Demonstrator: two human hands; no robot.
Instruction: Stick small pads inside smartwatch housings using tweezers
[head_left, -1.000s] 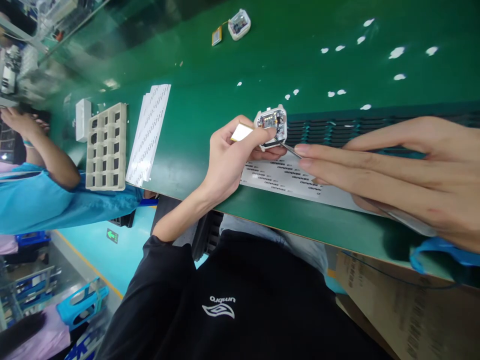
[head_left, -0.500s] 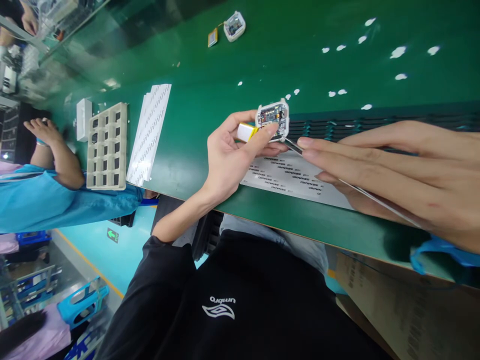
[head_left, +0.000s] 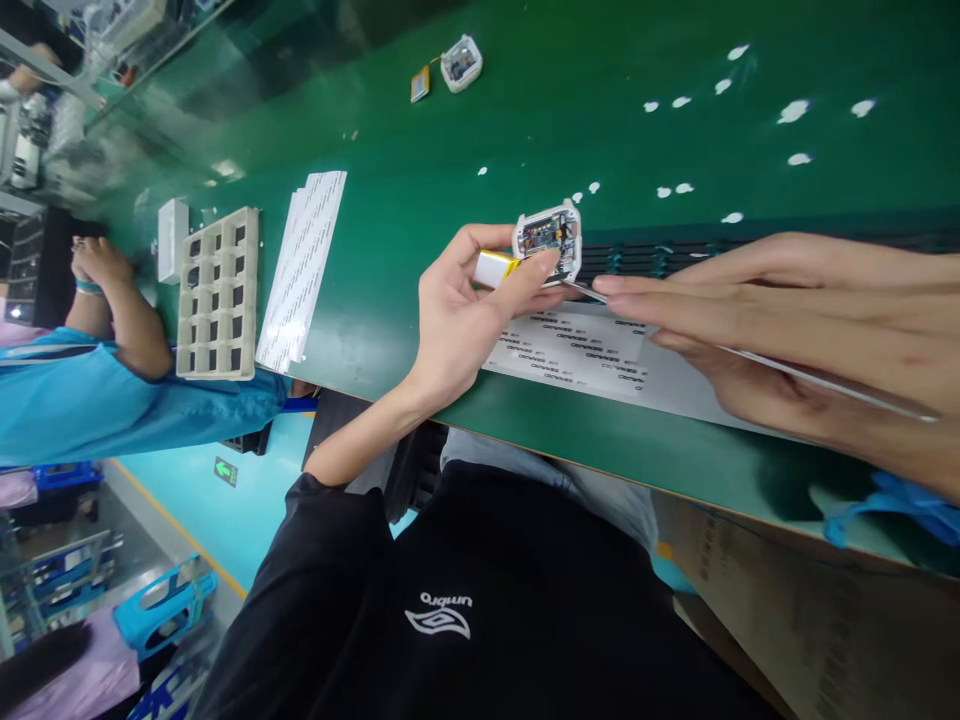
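Note:
My left hand [head_left: 461, 325] is closed around a small white device housing [head_left: 574, 240], its open side up, with a circuit board [head_left: 541, 234] showing inside. My thumb presses over the board. A silver battery with yellow edges [head_left: 495, 268] sticks out beside the housing, over my fingers. In my right hand [head_left: 772, 320] are slim metal tweezers [head_left: 832, 383], pinched between the fingertips. The tip reaches the housing's near right corner; whether it touches cannot be made out.
Under my hands lies a printed white adhesive sheet [head_left: 562, 350], before a dark ribbed strip [head_left: 637, 258]. Farther off sits another housing [head_left: 461, 65] with its battery [head_left: 420, 84]. White sheets [head_left: 304, 265], a compartment tray [head_left: 217, 295] and a co-worker's arm [head_left: 139, 325] are to the left.
My right hand and the tweezers have shifted slightly, the tweezers now lying flatter, with the tip still at the housing's corner. The co-worker's hands have come together.

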